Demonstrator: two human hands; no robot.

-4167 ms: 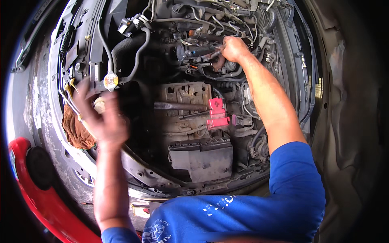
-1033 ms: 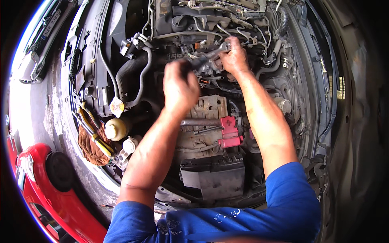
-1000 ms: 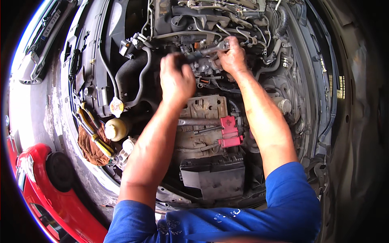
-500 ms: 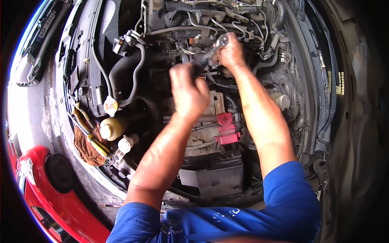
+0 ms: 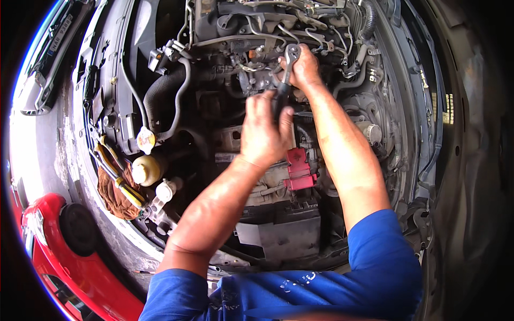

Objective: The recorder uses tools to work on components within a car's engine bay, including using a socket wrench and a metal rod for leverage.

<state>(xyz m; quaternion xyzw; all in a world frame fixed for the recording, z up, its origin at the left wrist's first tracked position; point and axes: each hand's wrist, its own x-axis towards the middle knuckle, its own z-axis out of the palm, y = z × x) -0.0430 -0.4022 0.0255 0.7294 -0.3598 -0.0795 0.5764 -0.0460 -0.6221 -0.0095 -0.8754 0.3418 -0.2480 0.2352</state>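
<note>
A ratchet wrench (image 5: 289, 72) with a dark handle slants across metal engine parts in the bay. My left hand (image 5: 265, 128) grips its handle, fingers curled round it. My right hand (image 5: 306, 67) is closed around the ratchet's head end, among hoses and metal pipes; its fingertips are partly hidden. Below them lie a bare metal tray (image 5: 261, 192) and a red plastic terminal cover (image 5: 300, 168).
Yellow-handled pliers (image 5: 126, 187) lie on a brown rag (image 5: 112, 198) at the left beside a cream reservoir (image 5: 147, 171). A black fuse box (image 5: 278, 230) is nearest my body. Outside the bay are a red car (image 5: 75, 278) and another vehicle (image 5: 45, 75).
My left hand has left the left side of the bay for the ratchet and swung its handle rightward and toward me, making it more upright. My right hand stays at the head.
</note>
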